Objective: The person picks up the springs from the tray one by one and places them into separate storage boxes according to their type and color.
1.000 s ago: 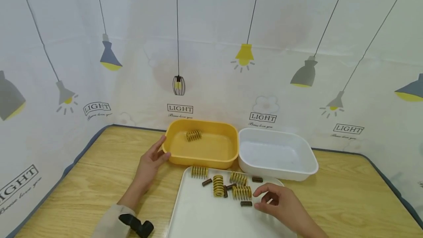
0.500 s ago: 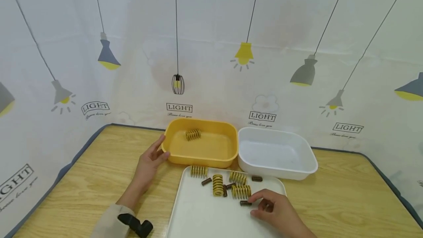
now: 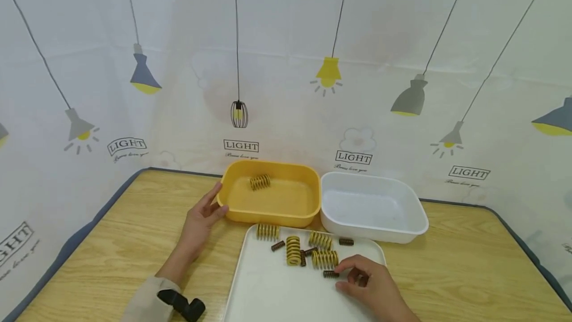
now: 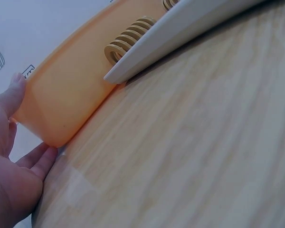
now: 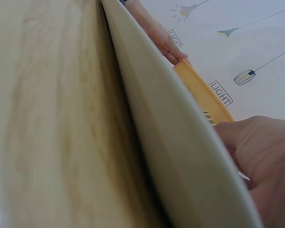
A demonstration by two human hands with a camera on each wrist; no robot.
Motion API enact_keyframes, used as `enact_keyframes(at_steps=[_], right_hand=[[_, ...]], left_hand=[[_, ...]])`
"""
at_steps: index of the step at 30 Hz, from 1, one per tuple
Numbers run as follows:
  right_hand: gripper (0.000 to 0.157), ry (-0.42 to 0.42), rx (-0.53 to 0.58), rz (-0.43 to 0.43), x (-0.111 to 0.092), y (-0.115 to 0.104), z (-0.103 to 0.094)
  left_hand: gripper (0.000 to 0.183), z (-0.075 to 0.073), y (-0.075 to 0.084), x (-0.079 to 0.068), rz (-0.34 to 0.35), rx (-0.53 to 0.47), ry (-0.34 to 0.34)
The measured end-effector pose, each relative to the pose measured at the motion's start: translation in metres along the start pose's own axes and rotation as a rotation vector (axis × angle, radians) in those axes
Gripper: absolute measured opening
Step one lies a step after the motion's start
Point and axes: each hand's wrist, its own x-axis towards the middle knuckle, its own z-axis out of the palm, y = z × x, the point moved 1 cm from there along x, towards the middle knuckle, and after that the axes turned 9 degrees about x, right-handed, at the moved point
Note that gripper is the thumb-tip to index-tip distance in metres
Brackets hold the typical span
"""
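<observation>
In the head view, the yellow box and the white box stand side by side near the far edge of the table. The tray lies on the near side of them, with large gold springs and small dark ones scattered towards its far edge. One more gold spring lies inside the yellow box, near its far wall. The left hand rests against the box's left end, fingers fairly straight, so its grip steadies rather than clasps. The right hand is over the tray's right part, forefinger at the right end of the nearest dark spring, thumb apart below: the grip looks unclosed.

In the left wrist view, the left hand's digits press the box near rim and base, and a gold spring shows behind the tray's corner.

In the right wrist view, the tray's edge hides the right hand's fingertips, so contact cannot be told there.

The step in hand seems to be picking up that nearest dark spring. The next move probably calls for bringing thumb to forefinger across its coils, without nudging the gold spring just beyond it.
</observation>
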Motion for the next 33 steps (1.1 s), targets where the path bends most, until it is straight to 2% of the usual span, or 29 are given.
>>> enact_keyframes(at_steps=[6, 16, 24, 33], right_hand=[[0.023, 0.029, -0.01, -0.022, 0.001, 0.003, 0.003], [0.02, 0.014, -0.014, -0.039, 0.001, 0.007, 0.005], [0.023, 0.015, -0.025, -0.165, 0.001, 0.011, 0.007], [0.02, -0.015, -0.072, -0.108, 0.001, 0.003, 0.008]], left_hand=[[0.063, 0.001, 0.001, 0.0, -0.004, 0.002, -0.003], [0.064, 0.0, 0.0, -0.001, 0.0, 0.008, 0.007], [0.063, -0.001, -0.001, -0.001, -0.003, 0.013, 0.011], [0.062, 0.0, 0.002, 0.0, -0.014, 0.024, 0.002]])
